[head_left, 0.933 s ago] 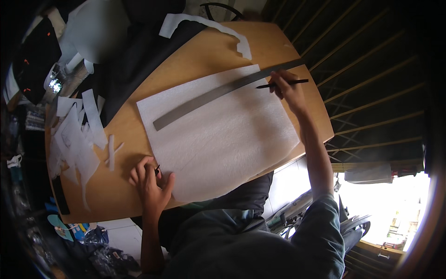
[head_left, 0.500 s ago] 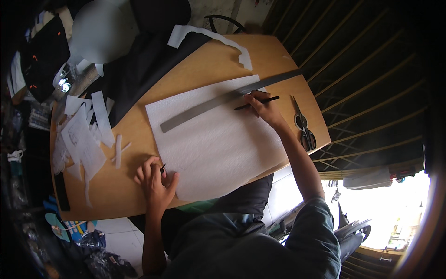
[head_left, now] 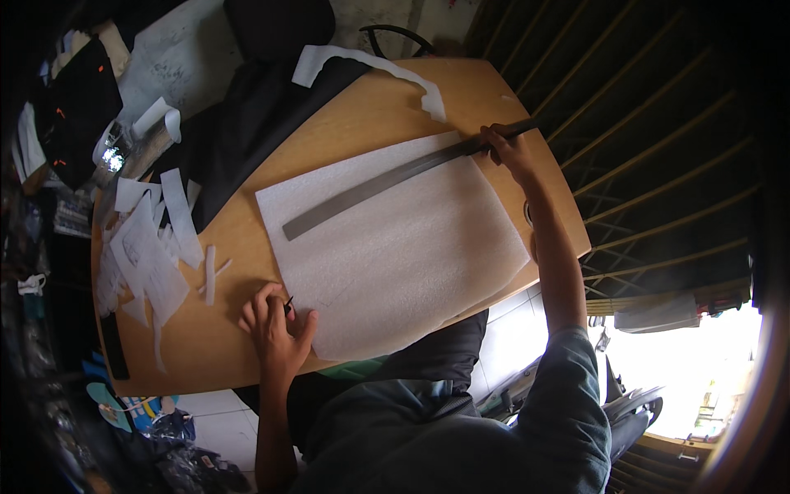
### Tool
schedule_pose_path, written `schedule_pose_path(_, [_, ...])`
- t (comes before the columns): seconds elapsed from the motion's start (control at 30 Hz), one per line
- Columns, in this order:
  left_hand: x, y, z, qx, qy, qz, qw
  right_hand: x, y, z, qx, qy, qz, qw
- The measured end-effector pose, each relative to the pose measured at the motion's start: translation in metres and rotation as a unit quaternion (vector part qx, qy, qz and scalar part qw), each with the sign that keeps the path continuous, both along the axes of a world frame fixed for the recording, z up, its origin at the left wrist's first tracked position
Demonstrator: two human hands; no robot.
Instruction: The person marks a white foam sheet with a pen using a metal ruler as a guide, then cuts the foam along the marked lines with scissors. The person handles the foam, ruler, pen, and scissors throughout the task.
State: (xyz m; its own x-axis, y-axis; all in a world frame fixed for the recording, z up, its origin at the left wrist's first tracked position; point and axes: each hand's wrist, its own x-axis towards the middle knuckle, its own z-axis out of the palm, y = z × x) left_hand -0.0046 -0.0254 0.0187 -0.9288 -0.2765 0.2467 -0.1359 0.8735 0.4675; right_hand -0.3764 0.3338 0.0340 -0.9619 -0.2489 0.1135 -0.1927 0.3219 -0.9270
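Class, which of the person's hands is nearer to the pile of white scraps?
Left. The left hand is right of the pile; the right hand is across the table, at the grey strip.

1. White scraps [head_left: 160, 272] are heaped on the left part of the table [head_left: 214, 350].
2. A black cloth [head_left: 239, 140] is spread over the table's far left edge.
3. A curved white strip [head_left: 370, 60] is laid partly on that cloth, partly on the table.
4. A short black strip [head_left: 113, 350] is set near the table's left corner.
5. A slatted gate [head_left: 655, 143] is seen at the right.
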Motion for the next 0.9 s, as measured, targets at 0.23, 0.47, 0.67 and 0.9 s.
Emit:
schedule_pose_path(0.23, [-0.001,0.001,0.001,-0.007,0.000,-0.006,1.000,0.006,0.030,0.033,-0.039,0.006,-0.034,0.999])
schedule_pose_path(0.47, [0.001,0.001,0.004,-0.014,-0.007,0.002,1.000,0.075,-0.039,0.032,0.025,-0.038,0.073,0.996])
schedule_pose_path(0.67, [0.001,0.000,0.000,-0.009,-0.008,0.003,1.000,0.068,-0.049,0.014,0.050,-0.031,0.097,0.994])
schedule_pose_path(0.9, [0.000,0.000,-0.001,0.002,-0.009,0.002,1.000,0.012,0.007,0.005,-0.021,-0.001,-0.024,0.999])
